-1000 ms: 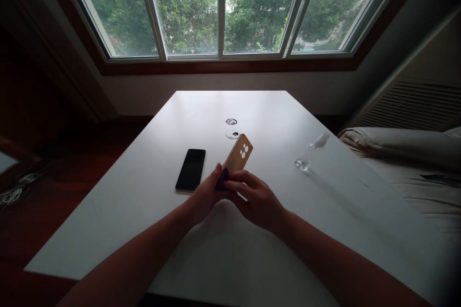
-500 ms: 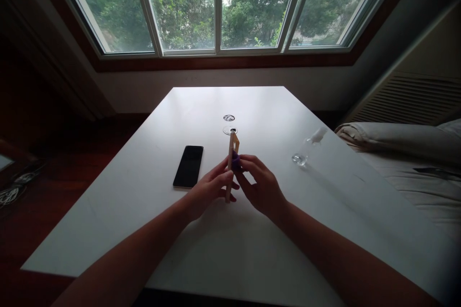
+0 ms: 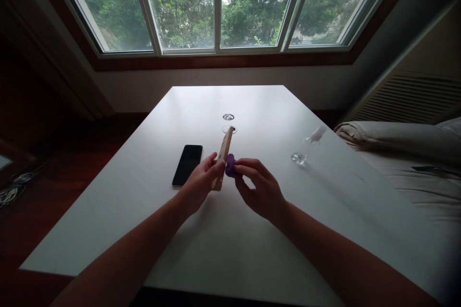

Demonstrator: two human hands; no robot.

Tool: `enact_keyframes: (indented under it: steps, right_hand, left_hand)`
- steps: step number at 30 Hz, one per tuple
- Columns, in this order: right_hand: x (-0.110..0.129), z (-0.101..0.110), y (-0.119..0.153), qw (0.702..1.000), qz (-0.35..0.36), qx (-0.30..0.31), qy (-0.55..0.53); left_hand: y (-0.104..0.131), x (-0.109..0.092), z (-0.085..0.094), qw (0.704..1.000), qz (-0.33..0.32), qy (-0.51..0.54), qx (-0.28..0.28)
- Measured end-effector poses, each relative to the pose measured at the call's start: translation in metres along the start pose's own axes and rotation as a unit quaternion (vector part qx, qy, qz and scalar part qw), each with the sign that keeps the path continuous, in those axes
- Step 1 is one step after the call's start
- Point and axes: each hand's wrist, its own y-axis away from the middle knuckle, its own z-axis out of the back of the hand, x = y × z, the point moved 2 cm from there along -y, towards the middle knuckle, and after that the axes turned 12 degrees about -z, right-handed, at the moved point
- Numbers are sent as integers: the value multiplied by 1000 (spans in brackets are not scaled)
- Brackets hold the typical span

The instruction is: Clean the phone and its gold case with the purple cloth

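Gripping the case (image 3: 224, 151) above the table (image 3: 266, 115), the left hand (image 3: 194, 186), fingers closed, has newly tilted it, so its edge seems presented to the purple wad (image 3: 230, 166) pinched by the right hand (image 3: 261, 189).

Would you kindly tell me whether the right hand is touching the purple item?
Touching: the head view shows the right hand gripping the purple item at its fingertips, with no gap visible between them.

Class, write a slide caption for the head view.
Left hand holds a thin tan phone case; right hand pinches a small purple wad beside it.
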Motion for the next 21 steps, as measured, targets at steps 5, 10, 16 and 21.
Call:
enact_keyframes:
  steps: [5, 10, 16, 21]
  right_hand:
    - [-5, 5, 1, 999, 1, -22, 27]
    - [-14, 4, 1, 997, -48, -50, 46]
    - [-30, 11, -6, 984, -119, -109, 77]
    - [-31, 8, -5, 989, -121, -59, 69]
  left_hand:
    - [-2, -2, 3, 1000, 8, 6, -15]
    - [-1, 0, 5, 999, 6, -31, -21]
    - [4, 5, 0, 997, 26, -76, 8]
    - [5, 9, -3, 998, 5, -50, 25]
